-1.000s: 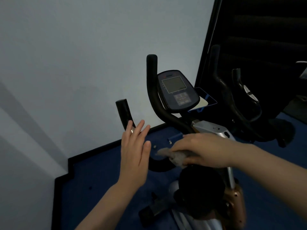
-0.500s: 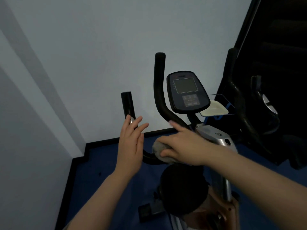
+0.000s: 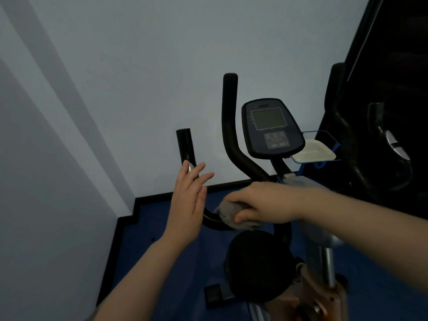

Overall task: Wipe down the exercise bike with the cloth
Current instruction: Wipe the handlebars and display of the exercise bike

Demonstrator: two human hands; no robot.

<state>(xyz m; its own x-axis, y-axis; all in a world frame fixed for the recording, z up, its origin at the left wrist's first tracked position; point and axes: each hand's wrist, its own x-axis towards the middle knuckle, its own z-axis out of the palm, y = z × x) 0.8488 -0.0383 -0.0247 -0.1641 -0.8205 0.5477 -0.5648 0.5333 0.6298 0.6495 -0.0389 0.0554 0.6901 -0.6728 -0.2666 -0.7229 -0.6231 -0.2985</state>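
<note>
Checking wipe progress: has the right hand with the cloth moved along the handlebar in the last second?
Yes. The right hand and cloth slid left along the handlebar, away from the console stem and toward the open left hand.

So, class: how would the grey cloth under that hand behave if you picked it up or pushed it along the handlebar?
The cloth is bunched under the right hand and wraps the handlebar, so it is probably floppy. It looks small and thin, so likely light. Its fuzzy surface suggests it would drag rather than slip.
</note>
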